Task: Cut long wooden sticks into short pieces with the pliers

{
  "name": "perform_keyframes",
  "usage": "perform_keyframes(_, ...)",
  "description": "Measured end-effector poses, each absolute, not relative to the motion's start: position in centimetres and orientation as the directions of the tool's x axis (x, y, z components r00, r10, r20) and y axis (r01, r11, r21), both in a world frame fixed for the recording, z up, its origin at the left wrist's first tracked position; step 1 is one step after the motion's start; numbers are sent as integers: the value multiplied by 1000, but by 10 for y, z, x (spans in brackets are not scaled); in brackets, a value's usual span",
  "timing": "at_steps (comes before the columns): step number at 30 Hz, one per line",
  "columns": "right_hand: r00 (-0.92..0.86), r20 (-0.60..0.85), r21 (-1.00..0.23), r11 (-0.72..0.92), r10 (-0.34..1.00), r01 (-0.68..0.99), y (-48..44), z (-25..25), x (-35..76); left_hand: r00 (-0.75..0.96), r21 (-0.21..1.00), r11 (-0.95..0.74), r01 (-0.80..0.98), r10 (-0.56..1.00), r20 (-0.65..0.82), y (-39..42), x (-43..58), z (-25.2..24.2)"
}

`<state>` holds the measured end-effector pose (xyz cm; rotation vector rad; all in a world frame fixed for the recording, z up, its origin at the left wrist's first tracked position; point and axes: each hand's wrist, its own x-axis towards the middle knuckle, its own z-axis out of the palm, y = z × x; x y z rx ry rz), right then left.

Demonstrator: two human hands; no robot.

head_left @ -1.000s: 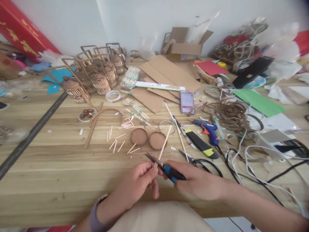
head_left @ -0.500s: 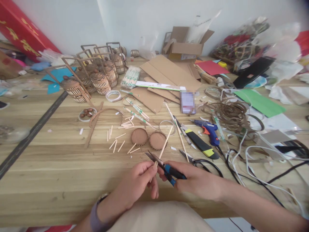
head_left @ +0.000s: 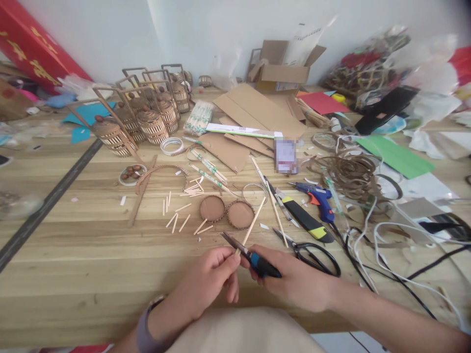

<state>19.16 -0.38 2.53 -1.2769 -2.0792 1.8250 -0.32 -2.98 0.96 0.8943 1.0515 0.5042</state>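
My left hand (head_left: 217,274) pinches the lower end of a thin wooden chopstick (head_left: 254,221), which slants up and to the right. Wrapped round blue-and-black handled shears (head_left: 263,264), my right hand (head_left: 294,277) keeps the blades across the chopstick just above my left fingertips. The handles are squeezed close together. Past the blades lie two round brown discs with ridged rims, a left disc (head_left: 212,208) and a right disc (head_left: 240,214). Short cut sticks (head_left: 176,220) are scattered to their left. A second long stick (head_left: 276,213) rests to the right.
Black-handled scissors (head_left: 318,259), a utility knife (head_left: 307,218) and a blue glue gun (head_left: 316,196) lie right, near cables and coiled brown strips (head_left: 349,169). Small lantern-like baskets (head_left: 152,125) stand back left. Cardboard sheets (head_left: 261,110) and a bowl of brown beads (head_left: 132,174) lie beyond.
My right hand has squeezed the shears' handles closer together, and the blades have closed on the chopstick. The chopstick's upper end has shifted slightly right. My left hand stays almost in place.
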Motion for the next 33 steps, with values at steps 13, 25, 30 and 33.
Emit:
perform_keyframes(13,-569,-381,-871,-76,729,486,-3,20,201,266,879,472,-72,858,-439,-21,-21,12)
perform_keyframes(25,-496,197,-375,533,846,759,5,5,178,346,815,135,563,858,-381,-18,-14,13)
perform_keyframes(30,-389,132,-248,410,912,877,4,-7,168,243,609,-47,792,939,-243,-19,-11,3)
perform_keyframes(33,-345,109,-200,361,932,911,4,-10,161,205,540,-66,839,958,-201,-17,-11,1)
